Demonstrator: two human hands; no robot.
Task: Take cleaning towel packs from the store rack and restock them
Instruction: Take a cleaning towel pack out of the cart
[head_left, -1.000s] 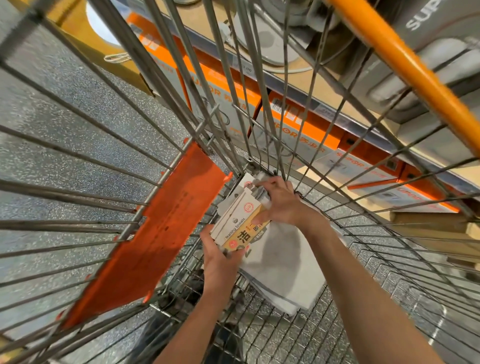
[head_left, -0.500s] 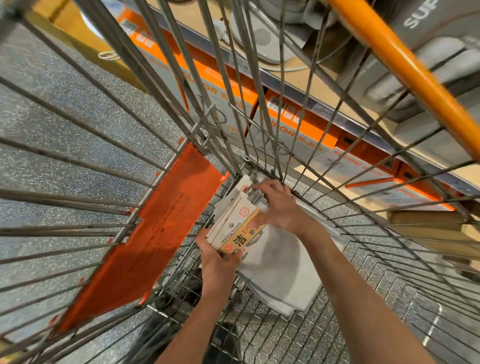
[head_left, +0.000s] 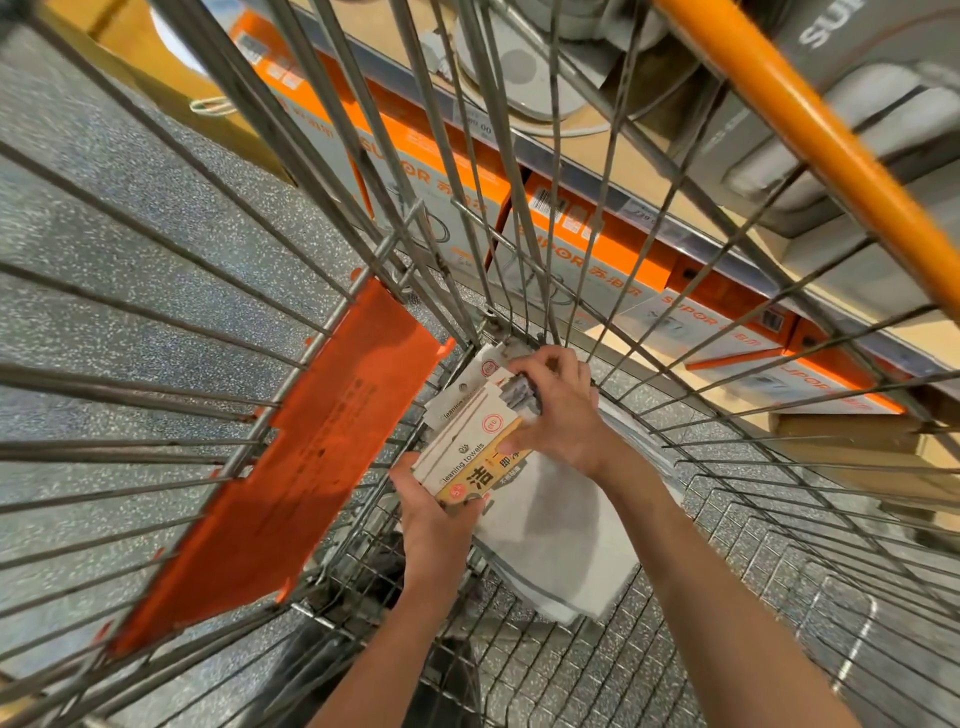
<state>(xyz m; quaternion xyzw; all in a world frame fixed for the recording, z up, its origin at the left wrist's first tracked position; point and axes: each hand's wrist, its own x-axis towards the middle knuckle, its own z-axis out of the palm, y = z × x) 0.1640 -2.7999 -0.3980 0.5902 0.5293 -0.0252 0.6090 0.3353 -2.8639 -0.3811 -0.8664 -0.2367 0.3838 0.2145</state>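
Both my hands reach down into a wire shopping cart. A stack of cleaning towel packs, white cards with yellow labels and grey cloth, lies at the cart's far corner. My left hand grips the near end of the stack from below. My right hand curls over the stack's far end, with its thumb on the top pack's label. The grey towel cloth of the packs spreads under my right forearm on the cart floor.
An orange plastic flap hangs on the cart's left wall. The orange handle bar crosses the upper right. Beyond the wires, orange-and-white appliance boxes line a low store shelf. Speckled grey floor lies to the left.
Both hands stay on the pack stack at the cart's far corner. The right hand's fingers have shifted slightly along the top of the stack; the view has tilted a little.
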